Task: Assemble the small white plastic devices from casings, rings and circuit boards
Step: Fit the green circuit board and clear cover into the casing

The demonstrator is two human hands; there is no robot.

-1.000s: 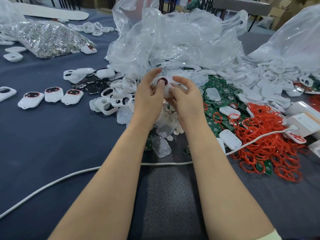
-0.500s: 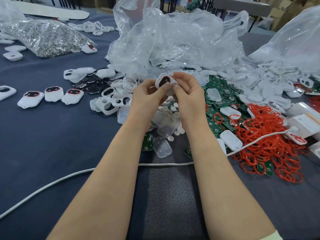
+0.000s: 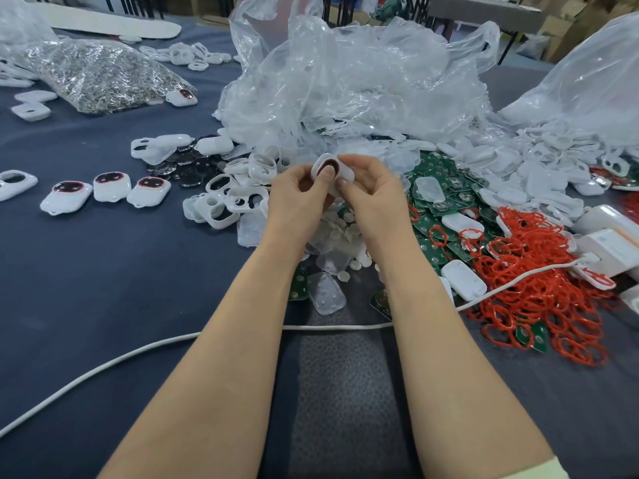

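Near the middle of the frame, just in front of the heap of crumpled clear plastic bags (image 3: 345, 81), both hands hold one small white casing (image 3: 331, 164) above the tabletop (image 3: 103, 271). The left hand (image 3: 297, 188) grips its left end with curled fingers, thumb tip pressed at the lower edge of the dark oval window, which shows a red rim. The right hand (image 3: 373, 191) pinches the casing's right end between thumb and forefinger. The casing is tilted, window facing the camera.

Left of the hands lies a loose cluster of empty white casings (image 3: 224, 202) with open holes. Farther left, three finished devices (image 3: 110, 186) sit side by side in a row, dark windows up.

To the right of the hands, green circuit boards (image 3: 446, 188) spread out in a pile, and beyond them – toward the right edge – a tangle of red rings (image 3: 539, 271) partly overlaps the boards. Small white discs (image 3: 345, 233) are scattered under the wrists.

A white cable (image 3: 138, 350) runs across the lower part of the frame, passing beneath both forearms. In the upper left lies a clear bag of shiny metal parts (image 3: 96, 70) – too small to tell apart.
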